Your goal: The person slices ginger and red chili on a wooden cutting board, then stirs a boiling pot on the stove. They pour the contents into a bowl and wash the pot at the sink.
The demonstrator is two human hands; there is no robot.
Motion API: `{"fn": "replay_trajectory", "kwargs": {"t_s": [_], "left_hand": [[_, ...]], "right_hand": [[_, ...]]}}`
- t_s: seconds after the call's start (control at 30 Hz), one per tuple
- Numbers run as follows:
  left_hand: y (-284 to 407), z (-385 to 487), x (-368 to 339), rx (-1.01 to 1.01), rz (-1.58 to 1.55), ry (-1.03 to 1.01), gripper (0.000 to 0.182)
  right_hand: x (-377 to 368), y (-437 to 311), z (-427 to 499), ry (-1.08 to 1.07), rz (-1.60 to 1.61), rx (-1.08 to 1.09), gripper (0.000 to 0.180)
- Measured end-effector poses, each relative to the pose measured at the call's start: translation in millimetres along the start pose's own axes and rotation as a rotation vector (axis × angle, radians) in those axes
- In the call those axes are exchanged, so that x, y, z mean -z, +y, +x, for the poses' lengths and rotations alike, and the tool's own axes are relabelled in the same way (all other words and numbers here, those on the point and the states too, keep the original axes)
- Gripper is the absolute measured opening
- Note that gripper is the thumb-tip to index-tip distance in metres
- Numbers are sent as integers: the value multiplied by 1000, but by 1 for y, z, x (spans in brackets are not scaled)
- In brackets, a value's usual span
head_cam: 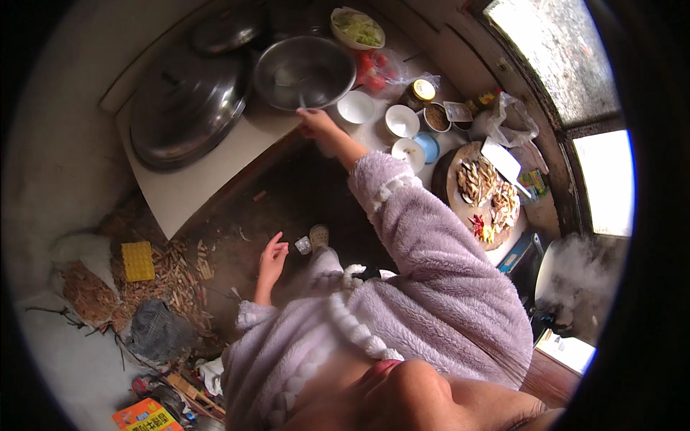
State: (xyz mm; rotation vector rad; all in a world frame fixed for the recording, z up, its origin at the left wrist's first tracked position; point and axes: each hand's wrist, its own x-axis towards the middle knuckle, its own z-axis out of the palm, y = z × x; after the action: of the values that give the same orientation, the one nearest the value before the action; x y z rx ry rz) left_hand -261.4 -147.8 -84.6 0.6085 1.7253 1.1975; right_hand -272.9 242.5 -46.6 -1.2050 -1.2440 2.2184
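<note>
My right hand (318, 125) reaches forward over the counter edge, its fingers closed around the thin handle of a ladle (302, 100). The ladle's head rests inside a large stainless steel basin (331, 70), where its outline is faint. Low on the left hangs my left hand (273, 261), holding nothing, with its fingers partly spread above the floor. Right beside the basin, close to my right wrist, stands a white bowl (356, 107). Two more white bowls, one upper (402, 121) and one lower (408, 155), sit further right.
A big domed metal lid (188, 102) covers the counter's left part. A round chopping board (455, 161) bears sliced mushrooms, chopped peppers and a cleaver (501, 159). Steam rises from a wok (547, 269) at right. Wood scraps (172, 275) litter the floor at left.
</note>
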Motion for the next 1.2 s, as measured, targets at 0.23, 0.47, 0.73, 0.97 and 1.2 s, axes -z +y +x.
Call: {"fn": "replay_trajectory", "kwargs": {"t_s": [0.23, 0.47, 0.73, 0.97, 1.2], "left_hand": [[18, -15, -65, -74, 92, -41, 41], [51, -47, -213, -237, 221, -248, 43], [151, -117, -417, -589, 350, -688, 38], [198, -128, -533, -885, 371, -865, 35], [196, -118, -620, -1002, 504, -673, 44]], "right_hand": [[61, 0, -170, -562, -385, 128, 32], [250, 51, -422, -405, -619, 238, 24], [491, 110, -759, -2, -375, 295, 30], [630, 217, -892, 1597, -589, 410, 22], [780, 217, -918, 1597, -559, 216, 25]]}}
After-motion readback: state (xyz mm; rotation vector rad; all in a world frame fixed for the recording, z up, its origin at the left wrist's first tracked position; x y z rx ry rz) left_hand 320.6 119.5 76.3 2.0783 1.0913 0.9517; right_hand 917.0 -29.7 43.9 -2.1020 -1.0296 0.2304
